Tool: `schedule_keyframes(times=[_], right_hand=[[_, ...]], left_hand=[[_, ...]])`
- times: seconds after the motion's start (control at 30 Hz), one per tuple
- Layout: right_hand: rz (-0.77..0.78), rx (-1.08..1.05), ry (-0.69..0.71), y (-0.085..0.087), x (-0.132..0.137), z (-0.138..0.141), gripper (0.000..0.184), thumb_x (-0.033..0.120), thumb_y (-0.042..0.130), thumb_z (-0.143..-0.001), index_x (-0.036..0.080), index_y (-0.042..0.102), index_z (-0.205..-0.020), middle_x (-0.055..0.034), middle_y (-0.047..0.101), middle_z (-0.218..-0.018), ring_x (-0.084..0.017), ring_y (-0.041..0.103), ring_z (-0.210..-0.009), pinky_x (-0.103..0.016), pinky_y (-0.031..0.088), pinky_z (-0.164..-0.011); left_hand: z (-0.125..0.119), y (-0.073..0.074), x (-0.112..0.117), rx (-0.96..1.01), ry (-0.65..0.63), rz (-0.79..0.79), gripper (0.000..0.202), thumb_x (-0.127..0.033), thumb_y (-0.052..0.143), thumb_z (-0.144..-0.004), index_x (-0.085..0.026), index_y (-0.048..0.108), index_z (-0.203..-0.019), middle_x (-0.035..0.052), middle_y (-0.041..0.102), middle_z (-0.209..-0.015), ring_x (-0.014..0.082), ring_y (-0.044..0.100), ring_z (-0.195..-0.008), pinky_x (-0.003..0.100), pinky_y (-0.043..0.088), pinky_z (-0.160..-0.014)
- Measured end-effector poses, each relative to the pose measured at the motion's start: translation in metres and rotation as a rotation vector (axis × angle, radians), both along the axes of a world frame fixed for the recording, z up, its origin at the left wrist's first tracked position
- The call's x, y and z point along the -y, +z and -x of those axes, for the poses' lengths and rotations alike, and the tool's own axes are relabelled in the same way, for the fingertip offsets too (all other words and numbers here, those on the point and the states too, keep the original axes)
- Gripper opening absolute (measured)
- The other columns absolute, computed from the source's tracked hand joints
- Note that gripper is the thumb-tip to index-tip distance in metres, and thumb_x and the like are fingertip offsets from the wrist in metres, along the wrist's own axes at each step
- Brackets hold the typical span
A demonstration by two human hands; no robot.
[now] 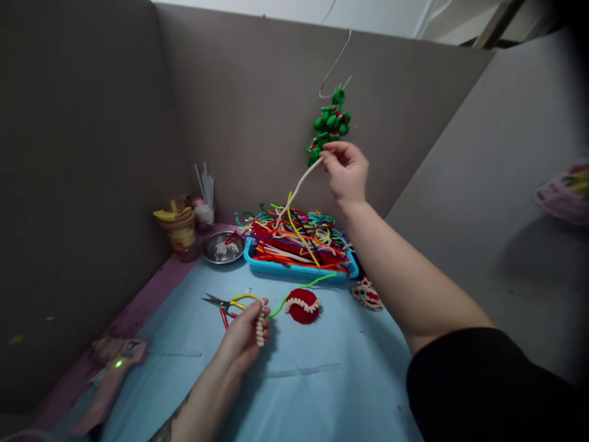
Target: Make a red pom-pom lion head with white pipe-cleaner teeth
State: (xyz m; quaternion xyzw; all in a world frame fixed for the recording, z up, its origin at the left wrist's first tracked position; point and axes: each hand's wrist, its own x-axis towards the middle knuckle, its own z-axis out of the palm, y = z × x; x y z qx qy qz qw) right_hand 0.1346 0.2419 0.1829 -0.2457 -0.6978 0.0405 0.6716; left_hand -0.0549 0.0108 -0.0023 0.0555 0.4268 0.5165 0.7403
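Observation:
My right hand (348, 175) is raised, thumb and fingers pinching the end of a cream pipe cleaner (299, 185). The strand slants down from it into the heap of many-coloured pipe cleaners (299, 236) in a blue tray (294, 269). Low over the table, my left hand (243, 336) is closed on a coiled cream pipe cleaner (260, 331). Scissors (224, 304) with yellow and red handles lie just beyond it. Right of that hand is a red fuzzy disc (304, 315) with a coiled cream strip curving across it. A bright green pipe cleaner (317, 282) lies between tray and disc.
A metal bowl (224, 248) and a pot (181, 233) stand left of the tray. At the front left is a glue gun (113, 380) with a lit green light. A green-and-red decoration (329, 123) hangs on a wire. Grey panels (253, 110) enclose the table.

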Motion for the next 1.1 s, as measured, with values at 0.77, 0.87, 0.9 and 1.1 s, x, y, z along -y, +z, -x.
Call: schedule_keyframes(times=[0.77, 0.87, 0.9, 1.1], right_hand=[[0.452, 0.363, -0.134, -0.168, 0.256, -0.061, 0.018, 0.016, 0.053, -0.086, 0.021, 0.070, -0.086, -0.0054, 0.068, -0.082, -0.018, 0.064, -0.080, -0.030, 0.052, -0.074], [0.440, 0.278, -0.118, -0.176, 0.260, -0.055, 0.019, 0.019, 0.051, -0.089, 0.022, 0.069, -0.091, -0.0056, 0.064, -0.083, -0.017, 0.062, -0.080, -0.030, 0.051, -0.075], [0.444, 0.254, -0.107, -0.178, 0.261, -0.053, 0.019, 0.019, 0.050, -0.090, 0.022, 0.069, -0.092, -0.0056, 0.063, -0.083, -0.016, 0.062, -0.080, -0.030, 0.051, -0.075], [0.514, 0.189, -0.038, -0.191, 0.269, -0.045, 0.014, 0.021, 0.054, -0.088, 0.021, 0.068, -0.091, -0.0050, 0.063, -0.085, -0.016, 0.061, -0.081, -0.029, 0.050, -0.077]], left_hand=[[-0.072, 0.021, 0.022, -0.542, -0.182, -0.599, 0.046, -0.048, 0.076, -0.064, -0.014, 0.062, -0.091, 0.0072, 0.071, -0.081, 0.0129, 0.061, -0.062, 0.020, 0.038, -0.050], [-0.082, 0.010, 0.020, -0.614, -0.203, -0.653, 0.045, -0.051, 0.074, -0.065, -0.014, 0.064, -0.088, 0.0085, 0.071, -0.084, 0.0149, 0.063, -0.068, 0.022, 0.044, -0.057], [-0.083, 0.005, 0.020, -0.623, -0.216, -0.670, 0.045, -0.051, 0.073, -0.065, -0.014, 0.064, -0.089, 0.0088, 0.070, -0.086, 0.0153, 0.063, -0.070, 0.024, 0.046, -0.060], [-0.082, -0.020, 0.026, -0.920, -0.176, -0.820, 0.033, -0.043, 0.071, -0.070, -0.016, 0.067, -0.090, 0.0064, 0.069, -0.084, 0.0170, 0.062, -0.074, 0.028, 0.049, -0.069]])
